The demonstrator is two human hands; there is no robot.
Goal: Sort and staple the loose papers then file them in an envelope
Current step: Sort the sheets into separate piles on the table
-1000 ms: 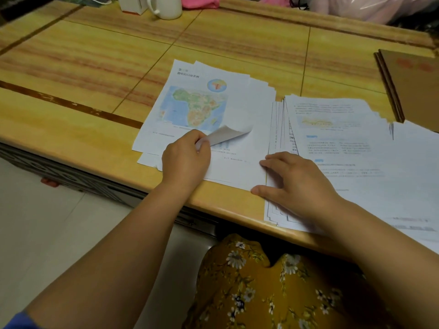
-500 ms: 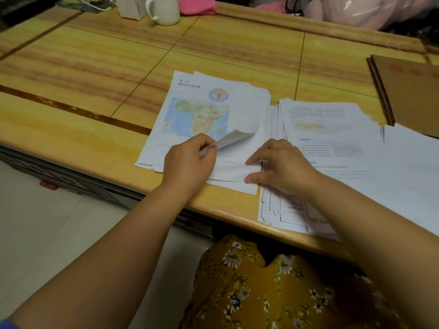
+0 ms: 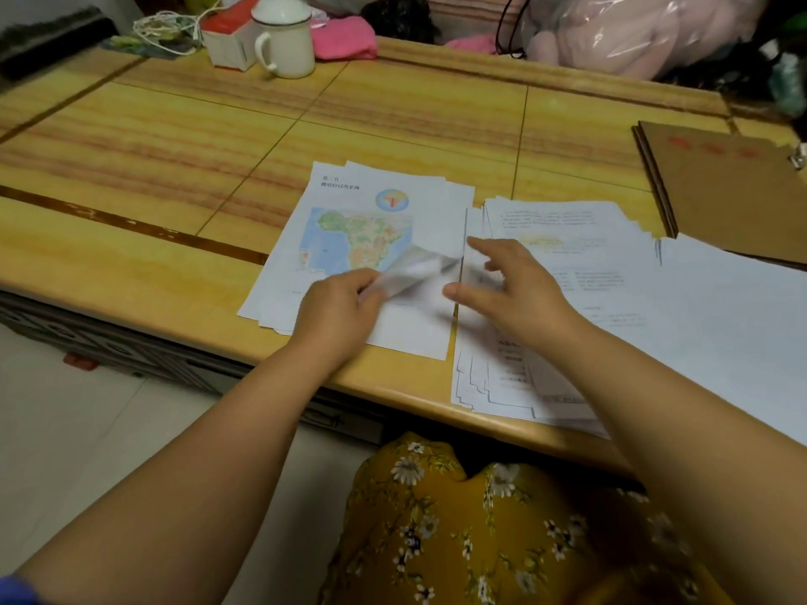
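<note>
From the head camera, looking down over the person's forearms, the left hand [image 3: 338, 318] sits on the near part of a small pile of sheets topped by a map page [image 3: 362, 238], its fingers curled and pinching the lifted lower right corner [image 3: 415, 272] of that top sheet, which is blurred as it curls up off the pile. The right hand [image 3: 508, 290] is spread just beside it, fingers straight and loose, thumb pointing left toward the raised corner, holding nothing; whether its fingertips touch the paper I cannot tell through the blur. Under and beyond that hand lies a second, fanned stack of printed pages [image 3: 563, 251], its staggered edges hanging slightly over the near rim of the yellow wood-grain table [image 3: 174, 159], and just right of it more white sheets [image 3: 733, 325] spread toward the frame edge. The two piles lie side by side, nearly touching along a narrow seam. Farther back on the right, brown envelopes [image 3: 725, 189] with red lettering rest flat, overlapping the far corner of the white sheets. At the far edge of the table stand a white lidded mug [image 3: 286, 37], a small red and white box [image 3: 231, 37] beside it, a pink cloth [image 3: 345, 37] and a tangle of cord [image 3: 166, 30]. A plastic-wrapped pink bundle [image 3: 620, 32] sits behind. The person's yellow floral clothing [image 3: 458, 526] fills the bottom.
</note>
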